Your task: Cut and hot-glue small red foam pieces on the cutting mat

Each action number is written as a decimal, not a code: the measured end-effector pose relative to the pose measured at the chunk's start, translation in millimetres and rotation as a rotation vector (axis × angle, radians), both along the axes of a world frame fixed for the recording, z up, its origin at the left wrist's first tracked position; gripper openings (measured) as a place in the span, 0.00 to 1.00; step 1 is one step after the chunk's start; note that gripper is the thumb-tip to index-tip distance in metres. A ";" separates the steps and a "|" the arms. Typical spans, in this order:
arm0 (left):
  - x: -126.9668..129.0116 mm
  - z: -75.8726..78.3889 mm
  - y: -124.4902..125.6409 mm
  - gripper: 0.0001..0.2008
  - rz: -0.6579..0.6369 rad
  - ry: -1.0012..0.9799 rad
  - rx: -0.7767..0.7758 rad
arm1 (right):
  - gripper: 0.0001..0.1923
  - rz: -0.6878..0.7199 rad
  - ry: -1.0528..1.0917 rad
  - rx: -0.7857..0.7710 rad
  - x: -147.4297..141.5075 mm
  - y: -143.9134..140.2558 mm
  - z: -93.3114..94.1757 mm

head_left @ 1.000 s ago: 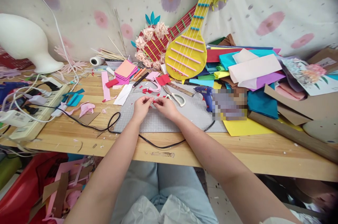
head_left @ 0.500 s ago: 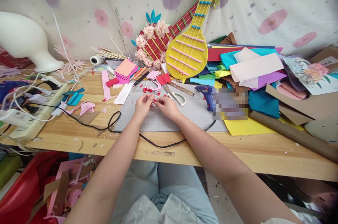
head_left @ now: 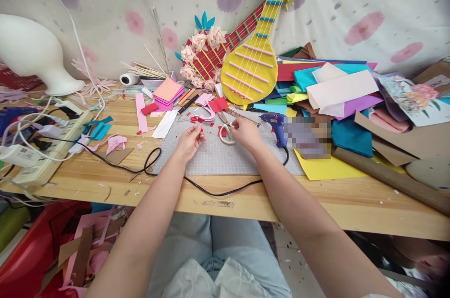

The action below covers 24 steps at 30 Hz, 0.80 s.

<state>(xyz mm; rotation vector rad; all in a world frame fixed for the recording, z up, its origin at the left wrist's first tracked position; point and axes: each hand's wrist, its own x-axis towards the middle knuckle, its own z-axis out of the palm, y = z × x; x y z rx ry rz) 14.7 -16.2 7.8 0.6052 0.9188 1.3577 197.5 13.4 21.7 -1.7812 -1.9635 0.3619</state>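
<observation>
My left hand [head_left: 190,141] rests on the grey cutting mat [head_left: 225,157] and pinches a small red foam piece [head_left: 201,135] between its fingertips. My right hand [head_left: 246,131] lies further right on the mat, its fingers closed on the white-handled scissors [head_left: 224,132]. Several tiny red scraps [head_left: 195,119] lie scattered just beyond my left hand, beside a pink curved foam shape [head_left: 208,114].
A blue glue gun [head_left: 277,127] stands right of my right hand, its black cord [head_left: 211,190] looping across the table's front. Yellow and red foam guitars [head_left: 251,70] lean on the wall. Coloured foam sheets [head_left: 337,94] pile up right; a power strip [head_left: 45,148] lies left.
My right hand left the red piece, moved right and away from me, and took hold of the scissors. My left hand stayed put with the red piece.
</observation>
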 end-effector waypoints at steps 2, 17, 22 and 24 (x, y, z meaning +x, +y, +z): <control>-0.5 2.6 -0.5 0.08 -0.019 -0.089 -0.032 | 0.12 0.006 -0.093 -0.014 0.9 -3.0 1.9; -2.4 -0.6 1.9 0.08 -0.031 -0.282 -0.180 | 0.41 -0.024 -0.337 -0.225 -3.3 -6.5 13.4; -2.7 0.1 2.8 0.09 0.011 -0.243 -0.148 | 0.42 -0.030 -0.364 -0.242 -6.8 -3.0 12.5; -4.2 1.3 3.6 0.10 0.030 -0.222 -0.130 | 0.36 -0.036 -0.375 -0.266 -8.2 0.6 12.9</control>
